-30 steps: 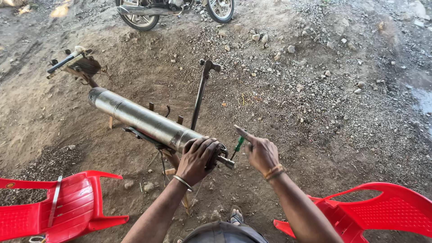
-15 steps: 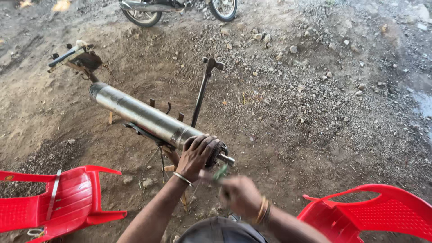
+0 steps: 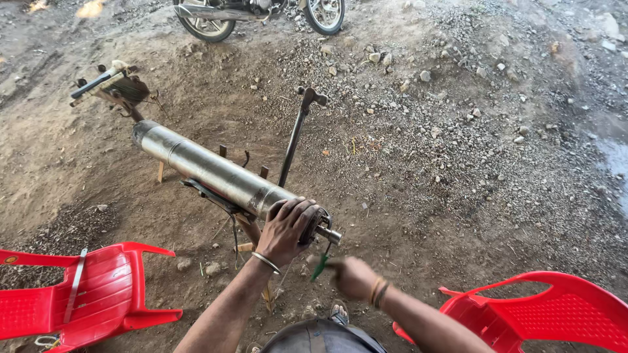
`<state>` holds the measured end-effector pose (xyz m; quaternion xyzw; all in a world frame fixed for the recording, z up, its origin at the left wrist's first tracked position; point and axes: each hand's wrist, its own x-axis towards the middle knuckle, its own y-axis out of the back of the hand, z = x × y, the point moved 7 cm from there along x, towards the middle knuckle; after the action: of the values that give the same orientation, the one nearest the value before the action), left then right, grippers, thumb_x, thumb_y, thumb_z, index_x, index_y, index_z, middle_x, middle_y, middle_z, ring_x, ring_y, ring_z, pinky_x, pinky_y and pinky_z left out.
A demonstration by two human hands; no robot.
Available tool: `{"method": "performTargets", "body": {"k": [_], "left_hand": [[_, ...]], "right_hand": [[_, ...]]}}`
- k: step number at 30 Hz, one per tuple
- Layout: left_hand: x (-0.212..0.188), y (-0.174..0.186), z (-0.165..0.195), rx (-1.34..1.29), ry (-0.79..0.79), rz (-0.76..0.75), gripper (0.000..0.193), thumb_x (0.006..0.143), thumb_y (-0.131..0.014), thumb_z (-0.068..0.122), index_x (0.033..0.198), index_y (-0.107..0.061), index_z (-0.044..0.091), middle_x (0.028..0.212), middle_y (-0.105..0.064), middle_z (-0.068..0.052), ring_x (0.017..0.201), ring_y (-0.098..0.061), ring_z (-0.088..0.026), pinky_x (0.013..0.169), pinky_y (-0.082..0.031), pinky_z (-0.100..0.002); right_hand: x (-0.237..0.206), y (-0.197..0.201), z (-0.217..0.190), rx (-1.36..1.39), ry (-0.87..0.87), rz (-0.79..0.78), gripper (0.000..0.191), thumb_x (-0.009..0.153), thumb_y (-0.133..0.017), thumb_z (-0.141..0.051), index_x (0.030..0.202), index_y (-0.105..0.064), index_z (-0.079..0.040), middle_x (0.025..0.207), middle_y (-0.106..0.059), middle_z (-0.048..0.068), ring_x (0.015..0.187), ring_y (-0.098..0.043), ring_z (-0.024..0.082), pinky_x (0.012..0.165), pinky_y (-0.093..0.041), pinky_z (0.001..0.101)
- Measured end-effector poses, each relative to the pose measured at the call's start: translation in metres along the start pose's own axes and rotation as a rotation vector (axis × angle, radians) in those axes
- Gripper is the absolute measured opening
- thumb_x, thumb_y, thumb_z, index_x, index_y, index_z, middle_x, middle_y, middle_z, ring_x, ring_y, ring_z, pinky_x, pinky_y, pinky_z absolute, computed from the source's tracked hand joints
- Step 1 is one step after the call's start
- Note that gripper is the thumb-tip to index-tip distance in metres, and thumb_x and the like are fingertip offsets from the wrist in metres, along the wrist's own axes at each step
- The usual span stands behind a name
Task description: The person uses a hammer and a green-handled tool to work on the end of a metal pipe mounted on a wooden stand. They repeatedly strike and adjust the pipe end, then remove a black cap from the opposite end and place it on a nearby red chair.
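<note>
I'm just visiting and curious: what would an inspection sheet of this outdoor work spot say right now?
Surface: bare dirt ground with gravel and stones.
Job's things: long metal cylinder lying on low stakes; green-handled tool.
Clutter: upright metal lever; clamp fixture at the cylinder's far end.
Hands: left hand grips the cylinder's near end; right hand, blurred, holds the green-handled tool.
Cables: thin dark wire hanging under the cylinder.
Surroundings: two red plastic chairs, motorcycle at the top.
</note>
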<state>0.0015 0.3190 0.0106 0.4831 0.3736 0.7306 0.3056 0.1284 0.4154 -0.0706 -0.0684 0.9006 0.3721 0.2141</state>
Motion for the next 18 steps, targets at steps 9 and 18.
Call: {"method": "performTargets", "body": {"k": [9,18], "left_hand": [[0.004,0.004,0.006,0.016,-0.001,0.043,0.087,0.064,-0.088,0.021,0.141,-0.046,0.014,0.141,-0.056,-0.006,0.138,-0.047,-0.028,0.115,-0.031,-0.052],[0.003,0.001,0.003,0.025,-0.019,0.073,0.088,0.066,-0.088,0.022,0.142,-0.045,0.014,0.141,-0.056,-0.007,0.136,-0.048,-0.027,0.116,-0.031,-0.051]], "right_hand": [[-0.018,0.113,-0.032,-0.355,0.304,0.793,0.056,0.105,-0.053,-0.008,0.155,-0.044,-0.033,0.058,-0.064,0.003,0.041,-0.049,0.009,0.03,-0.038,0.0217],[0.058,0.056,0.062,0.26,-0.147,0.366,0.073,0.091,-0.053,0.004,0.148,-0.044,-0.041,0.126,-0.062,0.017,0.041,-0.049,0.006,0.034,-0.048,0.0202]]}}
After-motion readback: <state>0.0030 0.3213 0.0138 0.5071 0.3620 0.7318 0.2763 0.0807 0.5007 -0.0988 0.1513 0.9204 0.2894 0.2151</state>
